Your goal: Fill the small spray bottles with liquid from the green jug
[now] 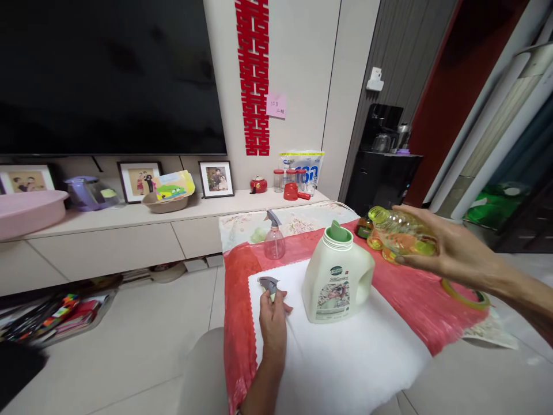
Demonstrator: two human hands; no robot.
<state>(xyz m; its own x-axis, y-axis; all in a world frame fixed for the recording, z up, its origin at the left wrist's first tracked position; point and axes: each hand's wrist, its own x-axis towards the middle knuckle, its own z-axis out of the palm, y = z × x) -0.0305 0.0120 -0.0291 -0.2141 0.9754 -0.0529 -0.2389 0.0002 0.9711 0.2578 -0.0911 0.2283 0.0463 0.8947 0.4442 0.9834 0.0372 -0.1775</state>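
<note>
My left hand (273,320) is closed round a grey trigger spray head (268,283), low over the white cloth (328,357). In my right hand (453,245) is a clear yellow bottle (401,233), tipped on its side with its uncapped mouth pointing left. Between the hands stands a large pale green detergent jug (334,282), upright, with its cap off and a green pour spout (339,231) showing at the neck. Behind it, to the left, a small pink spray bottle (275,245) is upright with its grey trigger head on.
A red plastic sheet (239,294) covers the table under the cloth. More small bottles (374,239) stand partly hidden behind the yellow one. At the right edge lies a roll of tape (481,301). A low cabinet (199,216) with jars and frames runs behind.
</note>
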